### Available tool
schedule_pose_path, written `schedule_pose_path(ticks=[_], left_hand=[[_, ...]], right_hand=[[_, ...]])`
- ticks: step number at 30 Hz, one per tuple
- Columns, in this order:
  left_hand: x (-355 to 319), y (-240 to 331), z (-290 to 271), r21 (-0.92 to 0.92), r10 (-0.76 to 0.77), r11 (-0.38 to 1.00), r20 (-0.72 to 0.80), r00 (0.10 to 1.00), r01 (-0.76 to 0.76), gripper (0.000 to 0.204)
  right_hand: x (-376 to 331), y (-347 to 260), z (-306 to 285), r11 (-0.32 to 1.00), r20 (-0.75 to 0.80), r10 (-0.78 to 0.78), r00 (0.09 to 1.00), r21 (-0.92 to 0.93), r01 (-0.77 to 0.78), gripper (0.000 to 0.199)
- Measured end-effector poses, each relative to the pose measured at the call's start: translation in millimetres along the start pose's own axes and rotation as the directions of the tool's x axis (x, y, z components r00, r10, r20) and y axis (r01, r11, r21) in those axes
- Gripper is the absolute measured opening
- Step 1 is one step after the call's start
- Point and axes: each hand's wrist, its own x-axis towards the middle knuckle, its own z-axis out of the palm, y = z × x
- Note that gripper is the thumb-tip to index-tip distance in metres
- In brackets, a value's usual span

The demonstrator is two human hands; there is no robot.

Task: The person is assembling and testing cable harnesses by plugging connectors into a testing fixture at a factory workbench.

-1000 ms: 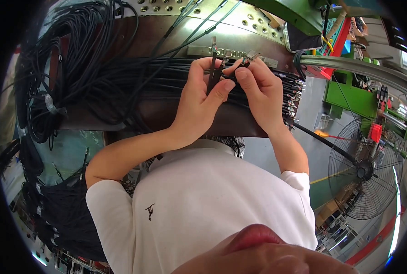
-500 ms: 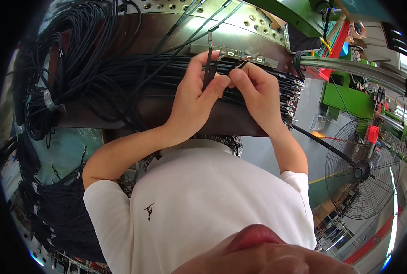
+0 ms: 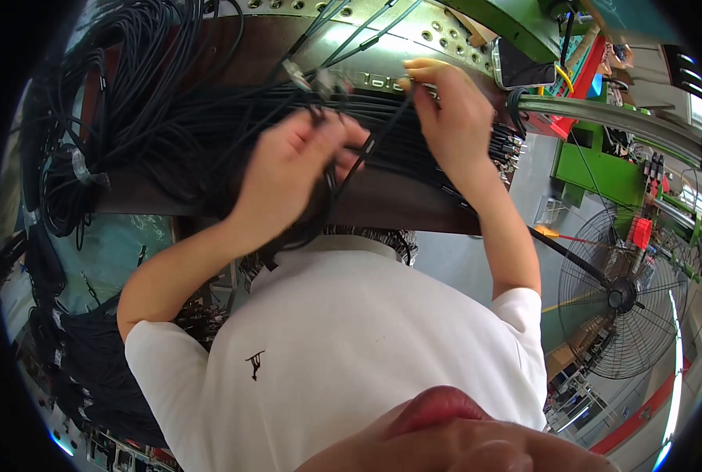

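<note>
Bench edge partly bare; right hand pinching cable

Long round black plastic-coated cables: smooth jackets, soft satin sheen.
Small silvery metal end pieces: shiny; blur hides any finer texture.
Small boxy silvery metal connectors: bare metal with bright glints.
Flat dark brown table: smooth, faintly glossy; wood or laminate, cannot tell.
Perforated silvery metal plate: polished, with strong glare.
Crinkled clear plastic wrap: thin, wrinkled, glossy.
Short-sleeved white cloth shirt: matt, soft, finely woven or knitted.
Thick green metal beam: smooth, painted, slightly glossy.
Curved grey metal rail: smooth, dull satin.
</note>
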Motion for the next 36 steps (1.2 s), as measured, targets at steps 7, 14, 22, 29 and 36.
schedule_pose_path(ticks=[7,14,22,29,36], left_hand=[[-2.0,33.1,7.8,-0.148,-0.113,0.978,0.208,0.972,0.146,0.032],[11.1,15.4,12.9,-0.199,-0.151,0.961,0.207,0.967,0.193,0.032],[-2.7,29.4,12.3,0.200,0.070,0.976,0.100,0.993,-0.089,0.037],[6.6,20.1,18.2,-0.060,-0.093,0.991,0.300,0.949,0.116,0.036],[10.4,32.4,31.4,-0.029,-0.216,0.970,0.368,0.905,0.243,0.034]], right_hand=[[-0.9,-7.1,17.5,0.914,0.186,0.228,0.956,0.297,-0.276,0.018],[10.5,-24.7,-17.7,0.991,-0.050,-0.116,0.992,-0.078,0.112,0.021],[-4.9,5.4,-0.8,0.983,0.020,0.058,0.998,0.171,-0.061,0.020],[-6.2,1.1,0.6,0.951,0.173,0.193,0.966,0.210,-0.227,0.015],[12.5,-20.8,-33.2,0.944,0.039,-0.301,0.953,-0.126,0.304,0.025]])
